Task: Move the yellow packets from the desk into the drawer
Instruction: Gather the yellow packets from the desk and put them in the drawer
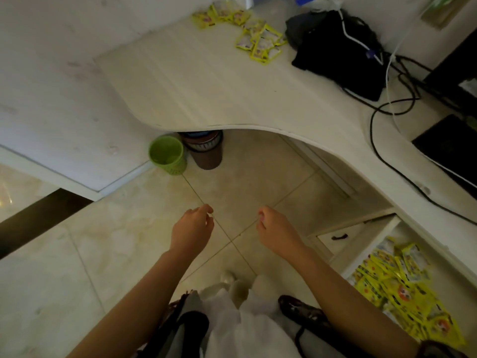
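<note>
Yellow foil packets (260,42) lie scattered on the pale curved wooden table (206,94), well ahead of both hands. More yellow packets (402,293) fill the open white drawer (371,244) just right of the right hand (277,231). Left hand (192,229) and right hand are empty, fingers loosely curled, above the tiled floor. Risk: the remaining packets sit far off near black cables (402,81); an overfull grab could shed slippery packets onto the floor.

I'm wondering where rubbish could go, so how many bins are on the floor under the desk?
2: a green plastic bin and, touching its right side, a brown cylindrical bin partly hidden under the desk edge.
</note>
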